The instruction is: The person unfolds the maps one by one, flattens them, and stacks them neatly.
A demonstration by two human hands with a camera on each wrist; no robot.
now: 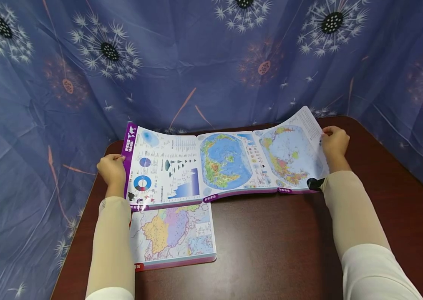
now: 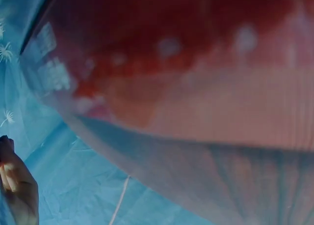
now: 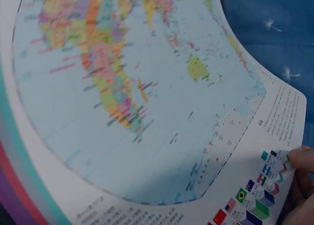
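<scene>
A long fold-out world map (image 1: 226,162) is spread in three panels above the table, upside down from this viewpoint. At its purple left edge, my left hand (image 1: 112,171) pinches the sheet between thumb and fingers. My right hand (image 1: 335,143) pinches the far right edge, where that panel curves upward. Flags and a coloured map panel (image 3: 162,112) fill the right wrist view, with fingertips (image 3: 301,161) at the border. A blurred, glossy reddish surface (image 2: 196,102) covers most of the left wrist view; part of the left hand (image 2: 19,190) shows at its lower left.
Below the left panel lies a second folded map (image 1: 174,233) with a red tab, partly covered by the world map. Both are over a dark brown wooden table (image 1: 264,241). A blue curtain with dandelion prints (image 1: 196,62) hangs behind the table and at both sides.
</scene>
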